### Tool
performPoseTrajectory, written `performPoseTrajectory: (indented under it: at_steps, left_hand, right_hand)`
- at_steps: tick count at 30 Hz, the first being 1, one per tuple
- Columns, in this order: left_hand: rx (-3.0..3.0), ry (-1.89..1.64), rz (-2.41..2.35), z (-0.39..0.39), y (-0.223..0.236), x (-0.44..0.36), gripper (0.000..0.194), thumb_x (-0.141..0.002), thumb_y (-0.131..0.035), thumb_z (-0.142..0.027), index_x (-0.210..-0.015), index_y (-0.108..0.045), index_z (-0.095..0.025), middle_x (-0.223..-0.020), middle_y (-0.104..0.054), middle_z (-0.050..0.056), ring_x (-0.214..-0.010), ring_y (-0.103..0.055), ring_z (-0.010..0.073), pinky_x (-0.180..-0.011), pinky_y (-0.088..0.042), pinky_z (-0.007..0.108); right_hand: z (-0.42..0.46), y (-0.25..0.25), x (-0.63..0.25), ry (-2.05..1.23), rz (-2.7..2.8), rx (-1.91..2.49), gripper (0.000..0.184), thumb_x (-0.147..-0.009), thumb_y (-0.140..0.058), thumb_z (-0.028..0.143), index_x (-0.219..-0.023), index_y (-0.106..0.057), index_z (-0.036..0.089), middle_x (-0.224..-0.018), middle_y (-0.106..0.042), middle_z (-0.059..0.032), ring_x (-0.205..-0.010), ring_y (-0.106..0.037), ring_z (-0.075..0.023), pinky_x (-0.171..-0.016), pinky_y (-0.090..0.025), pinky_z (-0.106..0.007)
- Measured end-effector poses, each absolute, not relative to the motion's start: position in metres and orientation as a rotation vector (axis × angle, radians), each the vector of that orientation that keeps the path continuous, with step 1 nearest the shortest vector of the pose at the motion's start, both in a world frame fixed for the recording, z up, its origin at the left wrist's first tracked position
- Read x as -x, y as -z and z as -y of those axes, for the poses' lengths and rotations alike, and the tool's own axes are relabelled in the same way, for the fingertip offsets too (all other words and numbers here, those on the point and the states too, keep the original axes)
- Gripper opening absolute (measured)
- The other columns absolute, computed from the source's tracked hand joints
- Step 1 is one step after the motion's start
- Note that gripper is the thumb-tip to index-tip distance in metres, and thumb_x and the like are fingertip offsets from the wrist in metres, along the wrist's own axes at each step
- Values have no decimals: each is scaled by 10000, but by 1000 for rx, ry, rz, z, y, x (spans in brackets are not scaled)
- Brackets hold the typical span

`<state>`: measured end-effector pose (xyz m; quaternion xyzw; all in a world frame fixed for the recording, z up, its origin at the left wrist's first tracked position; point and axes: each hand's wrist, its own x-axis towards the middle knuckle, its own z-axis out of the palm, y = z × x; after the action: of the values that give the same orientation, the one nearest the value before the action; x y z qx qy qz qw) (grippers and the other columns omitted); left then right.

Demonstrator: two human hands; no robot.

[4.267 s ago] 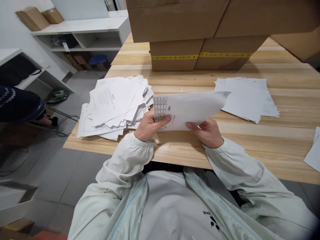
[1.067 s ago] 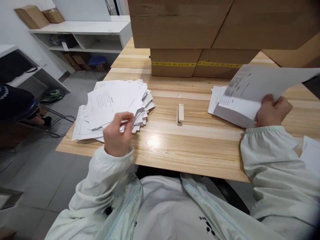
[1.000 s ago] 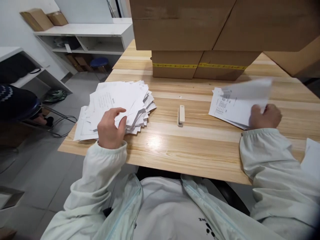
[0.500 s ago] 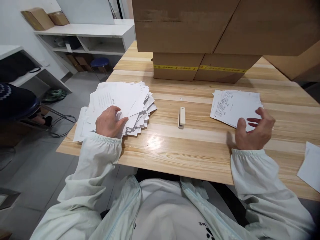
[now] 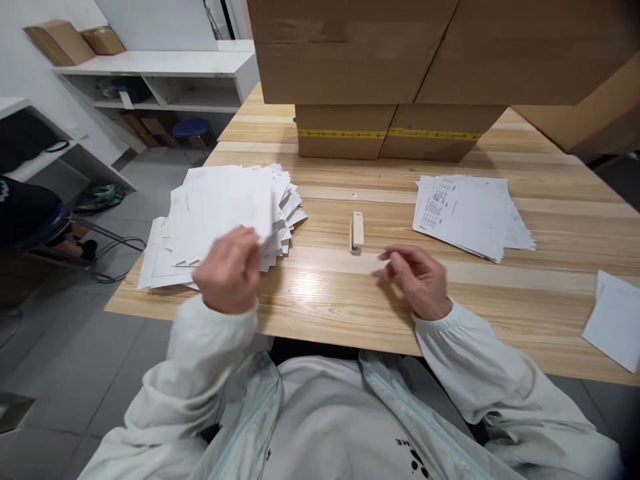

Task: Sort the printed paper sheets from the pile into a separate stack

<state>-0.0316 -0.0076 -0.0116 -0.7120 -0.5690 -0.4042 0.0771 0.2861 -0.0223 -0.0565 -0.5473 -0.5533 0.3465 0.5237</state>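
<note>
At the front of the untidy paper pile (image 5: 160,253), my left hand (image 5: 230,270) is closed, pinching a white sheet of paper (image 5: 225,203) that is blurred along its right edge. My fingertips are partly hidden behind the hand. A cream stapler (image 5: 357,232) lies on the table between my hands. Just right of it my right hand (image 5: 419,280) hovers over the wood, fingers loosely stretched towards the stapler but apart from it, holding nothing. Beyond that hand lies a smaller stack of printed papers (image 5: 463,217), its top sheet showing a small table.
Large cardboard boxes (image 5: 340,53) are stacked at the back of the wooden table (image 5: 320,307). More white paper (image 5: 615,320) lies at the right edge. On the left are a white shelf (image 5: 165,63), a blue stool (image 5: 193,127) and part of a seated person (image 5: 25,213).
My right hand put its papers on the right stack, let go and moved left towards the stapler. My left hand went to the left pile and now grips a sheet there.
</note>
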Motion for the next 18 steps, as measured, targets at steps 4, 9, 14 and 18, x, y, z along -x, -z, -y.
performPoseTrajectory:
  at_steps: [4, 9, 14, 18]
  left_hand:
    - [2773, 1249, 1267, 59, 28, -24, 192, -898, -570, -186, -963, -741, -245, -1077, -781, 94, -1116, -713, 252, -984, -572, 392]
    - [3493, 1241, 1014, 62, 10, -21, 138, -924, -610, -269, -955, -743, -249, -1044, -788, 86, -1016, -747, 217, -911, -606, 334]
    - [2279, 1230, 1991, -15, -22, 46, 181, -914, -563, -316, -1012, -687, -228, -1174, -728, 98, -1175, -653, 279, -1085, -475, 487]
    - [2061, 614, 2252, -67, -5, 75, 540, -824, -644, -446, -1282, -562, -172, -1302, -643, 183, -1270, -556, 380, -1042, -452, 503]
  right_hand:
    - [26, 55, -248, -1821, 1110, 1040, 691, -855, -550, 733, -1306, -620, 214, -1059, -759, -126, -804, -735, -247, -605, -612, -382]
    - [33, 66, -237, -1710, 1113, 1089, 514, -768, -791, 538, -1137, -745, 182, -1124, -763, -113, -1000, -725, -275, -967, -560, -469]
    - [34, 65, -245, -1838, 1078, 1025, 479, -744, -821, 509, -1096, -766, 188, -1126, -764, -121, -979, -740, -278, -961, -568, -484]
    - [33, 61, -246, -1850, 1093, 1039, 479, -731, -833, 503, -1084, -769, 185, -1117, -766, -127, -966, -744, -279, -948, -574, -483]
